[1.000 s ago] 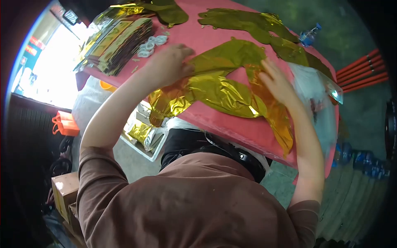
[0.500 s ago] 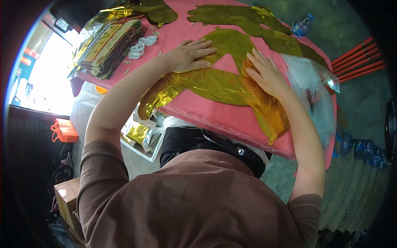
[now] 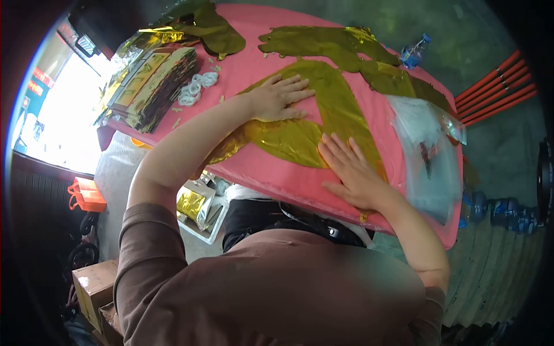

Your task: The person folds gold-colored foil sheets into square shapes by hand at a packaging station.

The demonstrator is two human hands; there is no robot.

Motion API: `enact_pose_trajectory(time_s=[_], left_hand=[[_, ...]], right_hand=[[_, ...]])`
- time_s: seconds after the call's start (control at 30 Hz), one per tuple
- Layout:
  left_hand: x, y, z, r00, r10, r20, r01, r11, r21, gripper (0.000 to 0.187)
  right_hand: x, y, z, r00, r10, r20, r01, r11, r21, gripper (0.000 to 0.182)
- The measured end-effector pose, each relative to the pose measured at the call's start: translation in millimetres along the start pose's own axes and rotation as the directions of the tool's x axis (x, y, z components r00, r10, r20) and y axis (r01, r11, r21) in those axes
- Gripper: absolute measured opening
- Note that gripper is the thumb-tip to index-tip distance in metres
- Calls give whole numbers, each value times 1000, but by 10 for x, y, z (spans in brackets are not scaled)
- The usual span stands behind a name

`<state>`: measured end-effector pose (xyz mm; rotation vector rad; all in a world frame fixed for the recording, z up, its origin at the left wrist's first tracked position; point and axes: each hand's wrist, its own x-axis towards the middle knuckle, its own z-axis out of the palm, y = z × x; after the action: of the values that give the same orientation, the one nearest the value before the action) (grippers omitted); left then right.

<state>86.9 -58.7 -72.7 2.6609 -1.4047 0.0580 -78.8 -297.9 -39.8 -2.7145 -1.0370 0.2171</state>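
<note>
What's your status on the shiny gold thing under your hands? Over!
Left hand and right hand open, palms down on gold foil. Foil spread on pink cloth. Clear plastic to its right, not touching.

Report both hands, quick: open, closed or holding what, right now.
Left hand: open, palm down on the gold foil, gripping nothing.
Right hand: open, palm down, fingers spread on the same foil, gripping nothing.

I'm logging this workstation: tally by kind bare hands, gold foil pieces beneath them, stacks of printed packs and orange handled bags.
Bare left hand and bare right hand: 2
A-shaped gold foil piece beneath them: 1
Stack of brown printed packs: 1
Orange bag with handles: 1
Total: 5
</note>
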Motion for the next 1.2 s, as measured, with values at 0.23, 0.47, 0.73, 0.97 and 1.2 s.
enact_pose_trajectory(time_s=[0.23, 0.47, 0.73, 0.97, 1.2], left_hand=[[26, 10, 35, 999, 9, -44, -10, 999, -38, 65], [49, -41, 44, 981, 58, -184, -82, 988, -128, 58], [83, -108, 138, 964, 69, -255, -110, 983, -149, 55], [86, -100, 164, 962, 53, -267, -96, 984, -152, 56], [103, -99, 178, 961, 36, -273, -83, 983, -165, 56]], right_hand=[[681, 554, -365, 965, 80, -249, 4, 947, 320, 32], [2098, 920, -373, 921, 157, -355, -140, 987, 74, 35], [2817, 1210, -246, 937, 85, -340, -227, 887, -402, 21], [2884, 1487, -300, 812, 314, -493, -269, 949, 163, 12], [2840, 1525, -431, 787, 588, -189, -249, 582, 774, 27]])
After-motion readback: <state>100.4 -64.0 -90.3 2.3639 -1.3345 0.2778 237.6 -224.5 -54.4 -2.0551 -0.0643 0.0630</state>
